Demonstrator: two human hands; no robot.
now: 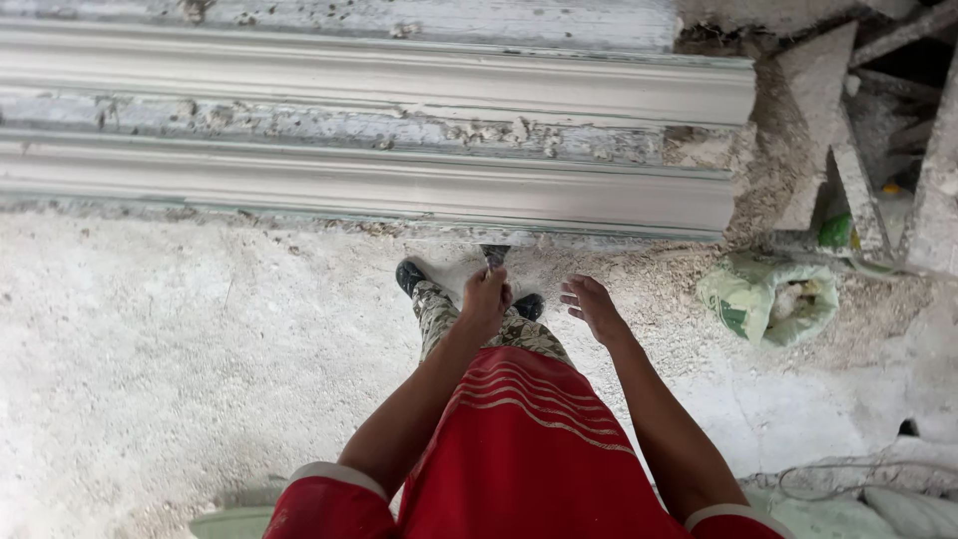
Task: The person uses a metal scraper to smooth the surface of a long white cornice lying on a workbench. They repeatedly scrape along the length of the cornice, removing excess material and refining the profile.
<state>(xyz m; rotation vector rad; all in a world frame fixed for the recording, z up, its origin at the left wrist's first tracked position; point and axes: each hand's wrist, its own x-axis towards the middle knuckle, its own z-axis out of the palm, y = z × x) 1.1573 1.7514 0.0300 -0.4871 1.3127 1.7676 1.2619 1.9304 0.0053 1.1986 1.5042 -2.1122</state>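
Note:
Looking straight down, I see my left hand (486,297) closed around the handle of a small scraper (494,256) whose dark blade points at the near edge of a long white plaster moulding (399,190). My right hand (593,304) hovers beside it, fingers spread, holding nothing. A second moulding (399,85) of the same kind lies parallel behind the first. Below my hands are my red shirt, patterned trousers and dark shoes.
The floor (150,339) is rough concrete dusted with plaster crumbs. A green and white sack (768,294) sits open to the right. Grey slabs and rubble (848,130) lie at the upper right. A white cable and cloth (858,479) lie at the lower right.

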